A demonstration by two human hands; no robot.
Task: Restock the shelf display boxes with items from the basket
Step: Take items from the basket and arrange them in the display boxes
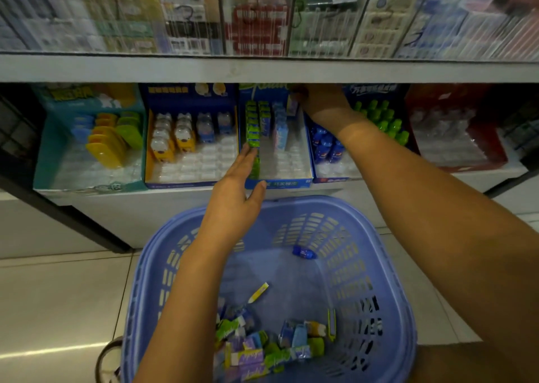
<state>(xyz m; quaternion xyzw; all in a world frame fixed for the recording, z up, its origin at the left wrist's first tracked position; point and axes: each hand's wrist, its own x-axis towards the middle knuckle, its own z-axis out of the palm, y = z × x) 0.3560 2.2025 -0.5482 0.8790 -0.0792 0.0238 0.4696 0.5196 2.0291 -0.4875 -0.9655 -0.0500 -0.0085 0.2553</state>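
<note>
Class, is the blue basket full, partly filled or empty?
Partly filled: the basket holds a small heap of packets at its near end and one blue bottle; much of its bottom shows bare.

left hand [233, 196] touches green packs [252, 126] in the blue display box [280, 183] while right hand [320, 101] reaches deeper inside.

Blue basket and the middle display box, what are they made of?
Basket: looks like moulded plastic, lavender-blue, slightly glossy; slotted walls and a rolled rim. Display box: likely printed cardboard, blue, thin folded front lip; clear insert inside looks like thin formed plastic, but blur leaves that open.
</note>
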